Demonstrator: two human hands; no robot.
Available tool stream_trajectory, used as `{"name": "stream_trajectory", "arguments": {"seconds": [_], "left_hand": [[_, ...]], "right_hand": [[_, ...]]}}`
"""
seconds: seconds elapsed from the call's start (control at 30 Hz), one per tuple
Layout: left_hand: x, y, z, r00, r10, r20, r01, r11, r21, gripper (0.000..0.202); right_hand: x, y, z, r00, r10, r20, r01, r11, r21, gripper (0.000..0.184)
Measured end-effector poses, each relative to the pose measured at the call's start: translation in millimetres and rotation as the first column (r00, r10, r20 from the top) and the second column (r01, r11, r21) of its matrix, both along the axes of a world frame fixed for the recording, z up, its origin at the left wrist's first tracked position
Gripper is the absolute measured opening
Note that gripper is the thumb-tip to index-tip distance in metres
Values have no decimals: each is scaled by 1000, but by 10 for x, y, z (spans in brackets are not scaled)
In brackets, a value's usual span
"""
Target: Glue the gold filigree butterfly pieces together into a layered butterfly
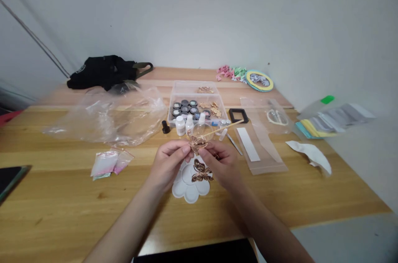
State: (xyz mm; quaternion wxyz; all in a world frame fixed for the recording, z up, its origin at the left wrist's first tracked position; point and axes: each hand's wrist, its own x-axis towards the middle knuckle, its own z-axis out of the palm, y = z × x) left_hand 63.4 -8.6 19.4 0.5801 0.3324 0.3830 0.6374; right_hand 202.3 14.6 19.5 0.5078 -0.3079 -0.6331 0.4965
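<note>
A gold openwork metal butterfly [198,143] is pinched between my left hand [171,159] and my right hand [221,165], fingertips closed at its two sides. Beneath them lies a white flower-shaped palette [191,194], with a second, darker gold butterfly [202,171] over it. My right fingers partly hide that second butterfly's right edge. A thin wooden stick [228,127] slants up to the right just behind the held butterfly. White bottles [180,125] stand close beyond my hands, in front of a clear plastic box [195,101] of small dark round pots and gold pieces.
To the left are a crumpled clear plastic bag [124,116], small packets [108,162] and a black cloth bag [102,71]. At right lie tweezers [234,144], a black square frame [239,115], flat clear bags [269,159], a white paper piece [311,155] and stacked cards [329,122].
</note>
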Motion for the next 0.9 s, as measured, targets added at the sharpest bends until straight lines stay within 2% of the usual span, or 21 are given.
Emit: {"name": "stream_trajectory", "arguments": {"seconds": [0.17, 0.33, 0.43, 0.53, 0.67, 0.73, 0.8, 0.83, 0.9], "left_hand": [[-18, 12, -21, 996, 60, -73, -59, 998, 18, 28], [-25, 13, -44, 975, 139, -172, -135, 990, 39, 18], [-21, 13, -37, 947, 205, -248, -198, 979, 53, 15], [-6, 21, -21, 924, 238, -298, -231, 971, 58, 12], [30, 21, -32, 932, 261, -253, -241, 965, 106, 14], [45, 9, -64, 929, 271, -252, -236, 958, 161, 16], [53, -7, -105, 870, 353, -345, -270, 926, 265, 17], [53, -14, -125, 803, 416, -426, -282, 896, 344, 17], [51, -21, -155, 599, 542, -590, -234, 823, 518, 17]], "right_hand": [[-1, -27, 68, 993, -62, 105, 43, 984, 172, 17], [-10, -44, 14, 983, -125, 137, 95, 974, 206, 15], [-11, -41, -40, 972, -151, 179, 127, 982, 142, 16], [-22, -26, -74, 975, -173, 138, 172, 985, 25, 12], [-60, 17, -65, 978, -207, 31, 209, 962, -174, 16], [-81, 43, -51, 980, -199, -7, 189, 941, -280, 20], [-98, 64, -45, 983, -183, -29, 160, 920, -357, 23], [-105, 69, -46, 983, -181, -32, 155, 912, -380, 24], [-115, 65, -53, 981, -194, -13, 174, 907, -383, 24]]}}
